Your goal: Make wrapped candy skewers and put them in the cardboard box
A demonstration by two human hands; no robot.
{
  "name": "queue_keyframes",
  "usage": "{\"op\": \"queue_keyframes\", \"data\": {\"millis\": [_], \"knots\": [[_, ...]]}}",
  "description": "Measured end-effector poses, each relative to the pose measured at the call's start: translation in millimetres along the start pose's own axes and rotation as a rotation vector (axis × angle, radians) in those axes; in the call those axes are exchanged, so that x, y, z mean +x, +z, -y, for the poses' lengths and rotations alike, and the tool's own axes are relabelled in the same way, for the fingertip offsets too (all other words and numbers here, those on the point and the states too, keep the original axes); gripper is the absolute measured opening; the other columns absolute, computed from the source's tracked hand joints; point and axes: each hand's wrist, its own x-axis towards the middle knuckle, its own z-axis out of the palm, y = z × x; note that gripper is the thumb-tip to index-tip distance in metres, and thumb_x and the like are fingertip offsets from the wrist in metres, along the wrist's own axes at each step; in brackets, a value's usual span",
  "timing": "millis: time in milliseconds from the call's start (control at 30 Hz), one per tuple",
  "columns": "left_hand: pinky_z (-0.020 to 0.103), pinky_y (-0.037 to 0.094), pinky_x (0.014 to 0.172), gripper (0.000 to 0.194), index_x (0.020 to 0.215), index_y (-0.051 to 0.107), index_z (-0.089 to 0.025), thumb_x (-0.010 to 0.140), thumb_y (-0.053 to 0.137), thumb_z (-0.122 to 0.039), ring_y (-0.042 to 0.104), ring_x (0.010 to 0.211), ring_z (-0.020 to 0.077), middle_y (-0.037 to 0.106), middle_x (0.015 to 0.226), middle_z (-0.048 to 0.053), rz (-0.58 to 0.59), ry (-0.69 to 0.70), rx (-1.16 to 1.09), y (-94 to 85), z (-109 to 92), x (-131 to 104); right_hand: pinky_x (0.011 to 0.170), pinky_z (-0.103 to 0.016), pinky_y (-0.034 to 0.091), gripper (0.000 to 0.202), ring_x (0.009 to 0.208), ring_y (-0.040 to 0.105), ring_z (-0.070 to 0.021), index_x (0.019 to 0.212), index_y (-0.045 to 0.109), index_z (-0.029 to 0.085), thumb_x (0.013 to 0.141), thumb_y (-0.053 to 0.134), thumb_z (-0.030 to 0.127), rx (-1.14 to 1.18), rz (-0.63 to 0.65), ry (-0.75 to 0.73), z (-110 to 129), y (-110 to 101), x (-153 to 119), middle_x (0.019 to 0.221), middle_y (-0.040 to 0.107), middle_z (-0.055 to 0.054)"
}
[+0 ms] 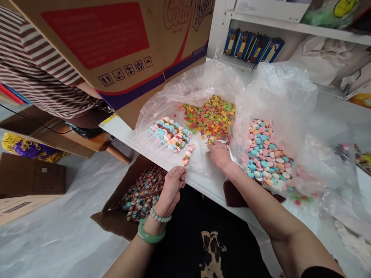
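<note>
The short skewer of pastel and fruit-coloured sweets (188, 155) should be light and soft along its length, likely a little sticky and easy to squash, so the bare stick end is the place to grip. The left hand (175, 181) has that end pinched between closed fingertips, the sweets pointing up over the white worktop's near edge. The right hand (220, 155), fingers curled, is just beside the ring-sweet pile (213, 117); whether it grips anything is hard to tell.

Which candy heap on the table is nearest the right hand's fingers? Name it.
The middle heap, small ring gummies: its edge lies by the right hand; the skewered candies are farther left, the oval candies farther right.
</note>
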Motion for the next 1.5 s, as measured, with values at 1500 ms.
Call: {"op": "queue_keyframes", "data": {"millis": [1500], "knots": [[0.018, 0.018, 0.038, 0.023, 0.066, 0.053, -0.015, 0.068, 0.07, -0.032, 0.027, 0.034, 0.0012, 0.042, 0.047, -0.008, 0.033, -0.134, 0.005, 47.7, 12, 4, 0.079, -0.035, 0.049, 0.014, 0.079, 0.063, -0.0191, 0.08, 0.071, 0.023, 0.075, 0.059, 0.027, 1.313, -0.416, 0.285, 34, -7, -62, 0.08, 0.071, -0.001]]}}
